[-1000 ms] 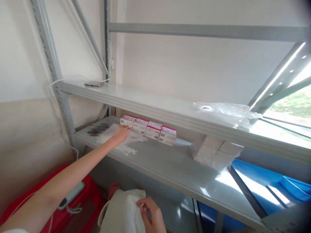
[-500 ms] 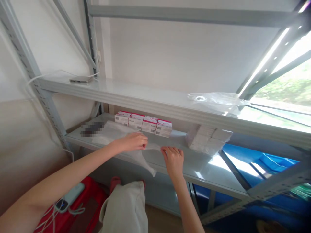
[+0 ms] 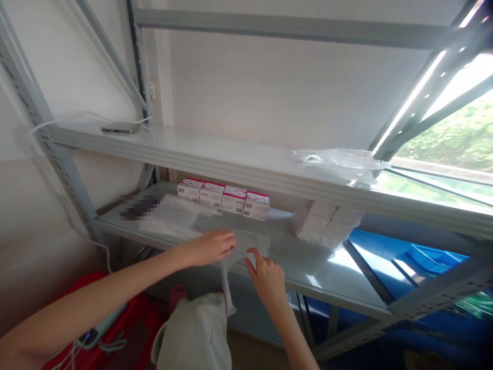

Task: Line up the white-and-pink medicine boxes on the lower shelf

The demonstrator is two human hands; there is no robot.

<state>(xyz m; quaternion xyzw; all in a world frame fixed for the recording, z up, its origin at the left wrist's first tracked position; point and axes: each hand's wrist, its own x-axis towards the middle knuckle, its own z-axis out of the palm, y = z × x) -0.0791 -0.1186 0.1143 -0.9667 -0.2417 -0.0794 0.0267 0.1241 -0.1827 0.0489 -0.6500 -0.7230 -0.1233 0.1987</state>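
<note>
Both hands pinch one clear bag [image 3: 234, 257] at the front edge of the lower shelf [image 3: 308, 267]: left hand [image 3: 210, 246] closed on its left side, right hand [image 3: 267, 277] on its right. Four pink boxes [image 3: 223, 198] stand in a row behind. A second bag [image 3: 339, 159] lies on the upper shelf [image 3: 231, 154].

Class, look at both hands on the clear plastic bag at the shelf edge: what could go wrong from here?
1. The thin plastic bag already droops over the lower shelf edge; it might slip from the left hand and right hand.
2. The boxes stand just behind; a tug may nudge them.
3. The loose bags alongside may be dragged too.
</note>
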